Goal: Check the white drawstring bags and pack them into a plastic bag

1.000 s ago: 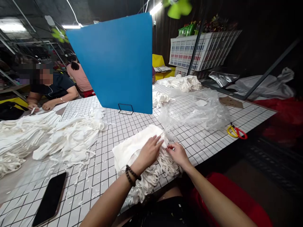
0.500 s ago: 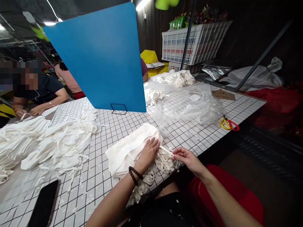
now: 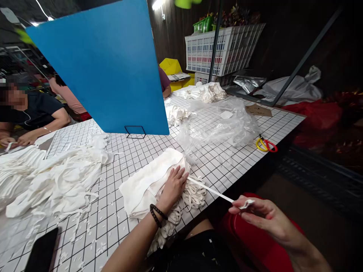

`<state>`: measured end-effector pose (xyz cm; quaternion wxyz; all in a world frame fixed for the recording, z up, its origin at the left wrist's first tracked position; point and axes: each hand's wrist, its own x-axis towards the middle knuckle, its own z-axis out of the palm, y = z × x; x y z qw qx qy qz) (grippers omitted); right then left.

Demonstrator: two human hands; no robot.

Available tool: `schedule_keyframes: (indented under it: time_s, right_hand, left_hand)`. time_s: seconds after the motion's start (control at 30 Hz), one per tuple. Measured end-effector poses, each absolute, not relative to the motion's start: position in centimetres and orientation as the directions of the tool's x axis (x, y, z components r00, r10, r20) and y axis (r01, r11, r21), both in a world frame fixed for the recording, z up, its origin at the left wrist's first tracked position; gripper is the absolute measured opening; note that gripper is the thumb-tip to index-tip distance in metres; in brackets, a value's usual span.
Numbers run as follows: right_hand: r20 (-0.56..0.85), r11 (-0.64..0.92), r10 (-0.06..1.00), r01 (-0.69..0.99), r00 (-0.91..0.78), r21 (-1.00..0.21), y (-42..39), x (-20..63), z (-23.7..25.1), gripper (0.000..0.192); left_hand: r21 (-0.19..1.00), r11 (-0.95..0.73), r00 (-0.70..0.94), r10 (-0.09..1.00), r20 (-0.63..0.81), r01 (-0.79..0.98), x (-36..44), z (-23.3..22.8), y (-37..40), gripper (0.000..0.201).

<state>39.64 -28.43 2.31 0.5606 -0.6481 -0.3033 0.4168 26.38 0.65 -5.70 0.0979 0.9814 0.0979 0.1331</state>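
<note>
A stack of white cloth pieces (image 3: 147, 181) with loose white straps lies at the near edge of the gridded table (image 3: 133, 151). My left hand (image 3: 173, 185) rests flat on the stack, pressing it down. My right hand (image 3: 259, 216) is off the table's edge to the right, pinching the end of one white strap (image 3: 210, 190). The strap runs taut from the stack to my fingers.
A blue divider board (image 3: 104, 71) stands on a wire foot behind the stack. Crumpled clear plastic (image 3: 221, 128) and yellow-red scissors (image 3: 266, 144) lie to the right. White cloth heaps (image 3: 53, 181) fill the left; a phone (image 3: 42, 253) lies near-left. Other people sit far left.
My right hand has pulled one strap out of the stack, moving right and off the table's edge. My left hand has stayed on the stack. The view shifted right.
</note>
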Motion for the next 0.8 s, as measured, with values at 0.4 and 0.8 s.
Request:
schedule_keyframes:
  time_s: [0.4, 0.8]
  right_hand:
    - [-0.149, -0.221, 0.931, 0.193, 0.333, -0.956, -15.3, 39.2, 4.9, 0.029]
    - [-0.161, -0.351, 0.930, 0.662, 0.331, -0.662, -11.3, 36.6, 5.1, 0.028]
  left_hand:
    - [0.837, -0.537, 0.851, 0.484, 0.202, 0.107, 25.0, -1.8, -1.1, 0.034]
    - [0.986, -0.121, 0.741, 0.672, -0.003, 0.114, 22.4, -2.2, -1.5, 0.022]
